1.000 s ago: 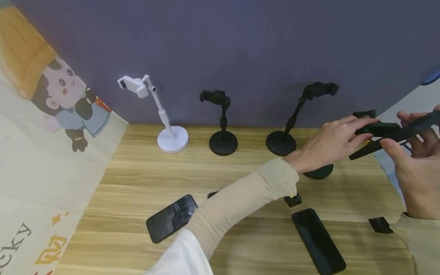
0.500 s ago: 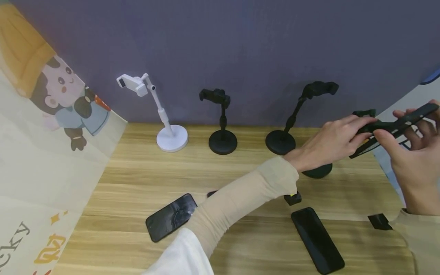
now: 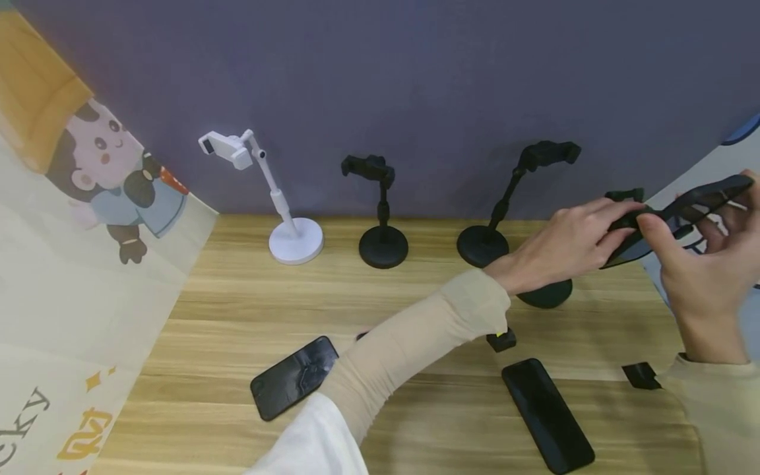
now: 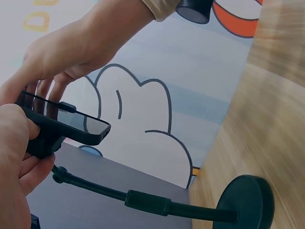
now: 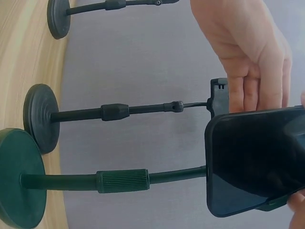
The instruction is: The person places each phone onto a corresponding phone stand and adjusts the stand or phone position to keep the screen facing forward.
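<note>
Phone (image 3: pixel 677 219) up in air, over holder (image 3: pixel 625 195) of green stand (image 5: pixel 123 181). Can't tell if it's seated. Long axis slants: low end by my left hand (image 3: pixel 564 244), high end over in my right hand (image 3: pixel 715 264). So it lies right of left fingers, and right hand's got it: thumb on near edge, fingers across far side, parted about phone's width. Left fingers curled in, pinching holder. Nearby: black stand (image 3: pixel 483 246), second phone (image 3: pixel 547 415) flat on bench (image 3: pixel 237 316).
</note>
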{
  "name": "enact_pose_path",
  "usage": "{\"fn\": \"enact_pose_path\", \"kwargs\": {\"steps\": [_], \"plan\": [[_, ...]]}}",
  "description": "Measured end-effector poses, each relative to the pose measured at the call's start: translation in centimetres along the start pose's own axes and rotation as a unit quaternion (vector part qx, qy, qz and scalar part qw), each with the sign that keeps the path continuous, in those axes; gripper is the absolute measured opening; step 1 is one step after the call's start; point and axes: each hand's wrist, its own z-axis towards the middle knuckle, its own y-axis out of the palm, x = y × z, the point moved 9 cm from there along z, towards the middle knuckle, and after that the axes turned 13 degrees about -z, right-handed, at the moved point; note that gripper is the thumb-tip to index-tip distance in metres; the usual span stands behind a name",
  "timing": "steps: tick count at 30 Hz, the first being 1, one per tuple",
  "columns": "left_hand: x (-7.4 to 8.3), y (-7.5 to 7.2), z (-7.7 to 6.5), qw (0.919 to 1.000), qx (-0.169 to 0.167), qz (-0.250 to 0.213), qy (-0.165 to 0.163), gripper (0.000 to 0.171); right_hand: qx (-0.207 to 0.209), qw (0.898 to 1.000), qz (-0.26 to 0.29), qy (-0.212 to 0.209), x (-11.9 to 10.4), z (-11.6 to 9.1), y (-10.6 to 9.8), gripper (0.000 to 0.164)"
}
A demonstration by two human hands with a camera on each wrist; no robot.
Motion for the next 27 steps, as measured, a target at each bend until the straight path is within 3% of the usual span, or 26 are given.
{"fn": "enact_pose_path", "kwargs": {"steps": [10, 15, 27], "plan": [[-0.47, 0.15, 0.1, 0.9995, -0.014, -0.025, -0.016, 0.045, 0.037, 0.999, -0.026, 0.004, 0.09, -0.09, -0.23, 0.082], [-0.38, -0.02, 0.13, 0.9997, -0.01, -0.023, -0.008, 0.044, 0.048, 0.998, -0.031, 0.004, 0.13, -0.02, -0.37, 0.083], [-0.31, -0.03, 0.14, 0.9994, -0.016, -0.028, -0.011, 0.044, 0.063, 0.998, -0.009, 0.01, 0.23, 0.03, -0.68, 0.088]]}}
